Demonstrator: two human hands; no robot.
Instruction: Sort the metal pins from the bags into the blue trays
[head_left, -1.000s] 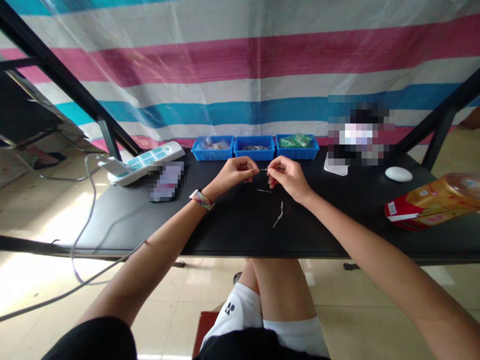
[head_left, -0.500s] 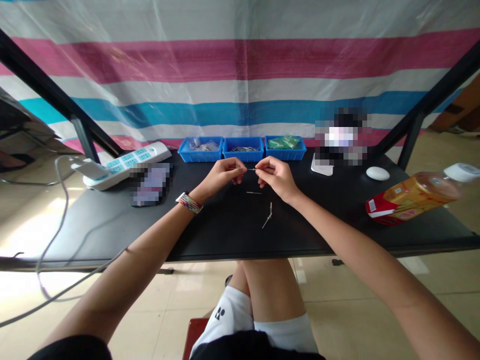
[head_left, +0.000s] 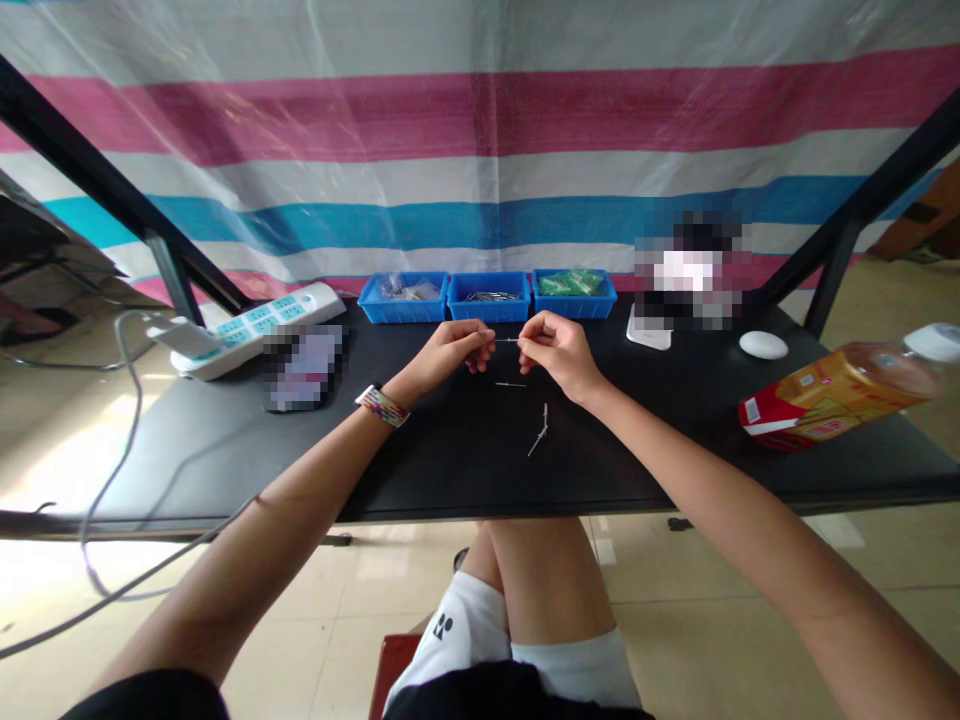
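Observation:
Over the middle of the black table, a thin silver blind rivet [head_left: 507, 340] spans the gap between my two hands. My left hand [head_left: 459, 345] pinches one end with thumb and fingertips. At the other end, my right hand [head_left: 556, 355] grips it the same way, and the fingers hide both tips. Just below the hands lies another rivet [head_left: 511, 384], roughly level with the table's edge. Closer to me, two more rivets [head_left: 537, 441] lie end to end at an angle.
Three blue bins stand behind: clear bags in the left bin [head_left: 405, 312], metal pins in the middle bin [head_left: 489, 312], green packets in the right bin [head_left: 574, 308]. A power strip [head_left: 289, 312] and phone [head_left: 306, 370] lie left; a white mouse [head_left: 763, 345] and bottle [head_left: 840, 390] are right.
My hands have drawn slightly apart, and more of the rivet shows between them. The view has shifted a little; the rivets on the table lie as before.

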